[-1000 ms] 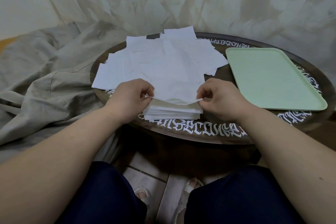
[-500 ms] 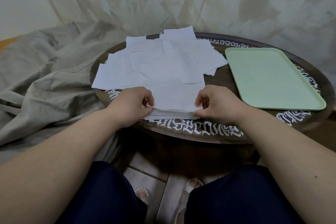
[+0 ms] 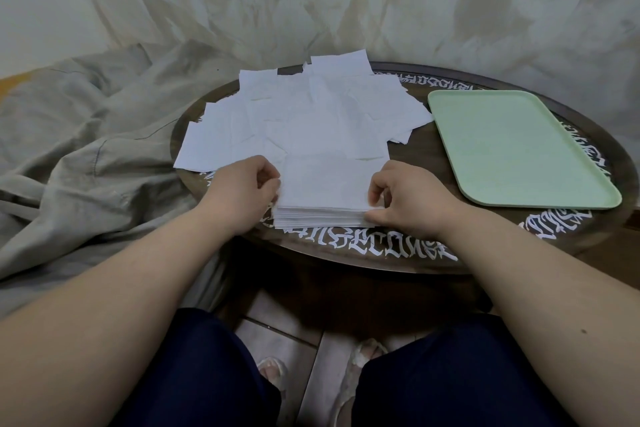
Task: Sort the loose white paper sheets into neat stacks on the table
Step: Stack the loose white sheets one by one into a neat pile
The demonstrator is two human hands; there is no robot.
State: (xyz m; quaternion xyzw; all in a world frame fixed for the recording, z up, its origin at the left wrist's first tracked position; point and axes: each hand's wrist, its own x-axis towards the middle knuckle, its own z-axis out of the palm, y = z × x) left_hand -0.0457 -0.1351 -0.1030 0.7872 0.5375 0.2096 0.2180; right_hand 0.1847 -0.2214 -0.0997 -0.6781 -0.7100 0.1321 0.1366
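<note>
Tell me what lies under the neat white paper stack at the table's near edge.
The neat white paper stack rests on the round dark wooden table; white lettering shows just in front. The wood directly beneath is covered.

I am looking at a round dark table with white curly letters running around its edge. A neat stack of white paper is sitting on it, right between my left hand and my right hand. Loose white sheets are lying spread out just past my fingers. A light green tray is resting flat on the table, off to the side of my right hand.
</note>
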